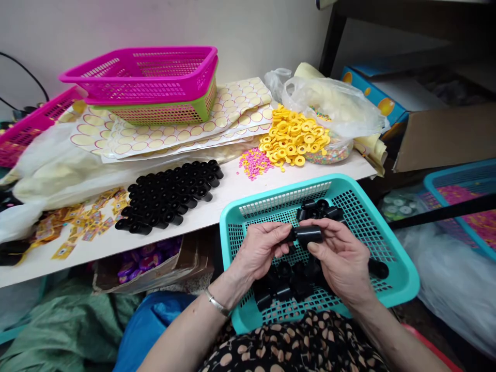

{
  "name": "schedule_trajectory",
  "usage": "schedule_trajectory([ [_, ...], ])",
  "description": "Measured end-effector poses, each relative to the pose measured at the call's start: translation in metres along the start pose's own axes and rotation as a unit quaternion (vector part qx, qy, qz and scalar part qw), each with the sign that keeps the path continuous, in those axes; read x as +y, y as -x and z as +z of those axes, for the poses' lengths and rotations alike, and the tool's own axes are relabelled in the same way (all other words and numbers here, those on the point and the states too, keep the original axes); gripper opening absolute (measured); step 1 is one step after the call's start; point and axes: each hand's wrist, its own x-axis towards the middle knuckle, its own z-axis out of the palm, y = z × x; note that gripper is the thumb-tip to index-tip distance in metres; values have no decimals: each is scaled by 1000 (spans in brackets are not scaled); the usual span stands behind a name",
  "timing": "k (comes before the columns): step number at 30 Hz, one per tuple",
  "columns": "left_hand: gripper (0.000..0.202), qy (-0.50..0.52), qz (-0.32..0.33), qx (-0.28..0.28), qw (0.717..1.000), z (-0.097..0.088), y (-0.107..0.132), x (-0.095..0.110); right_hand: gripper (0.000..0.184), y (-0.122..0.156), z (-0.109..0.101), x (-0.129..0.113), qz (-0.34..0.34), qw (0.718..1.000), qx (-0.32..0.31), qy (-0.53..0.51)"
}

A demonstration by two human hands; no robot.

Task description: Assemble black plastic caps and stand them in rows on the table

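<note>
A teal plastic basket (403,281) rests on my lap with several loose black plastic cylinders (284,284) in it. Over the basket my left hand (260,250) and my right hand (341,258) are both closed on one black cylinder (308,235), held sideways between them. My left fingers pinch its left end; my right fingers wrap its body. A silver bangle sits on my left wrist. More black cylinders (320,209) lie at the basket's far side.
On the white table (232,188) lie rows of black cylinders (170,196), yellow rings (292,137), small pink pieces (253,163), sticker sheets (174,129), stacked pink and green baskets (155,82) and plastic bags (337,103). Another blue basket (465,206) sits right.
</note>
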Motion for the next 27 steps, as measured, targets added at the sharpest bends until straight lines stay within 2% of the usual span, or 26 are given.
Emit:
schedule_trajectory([
  [6,28,-20,16,14,1000,2,4,1,31,-2,5,-1,48,997,35,-43],
  [11,27,-12,23,6,1000,4,4,4,30,-3,7,-1,51,993,87,-64],
  [14,27,-12,27,-2,1000,3,3,5,30,-4,8,2,36,993,101,-52],
  [18,27,-25,32,-3,999,2,2,4,31,-4,6,5,10,996,82,-23],
  [23,26,-66,42,6,997,0,3,6,34,-4,3,5,-67,997,38,30],
  [27,30,-91,38,-8,995,0,1,7,38,-4,5,2,-120,988,28,95],
])
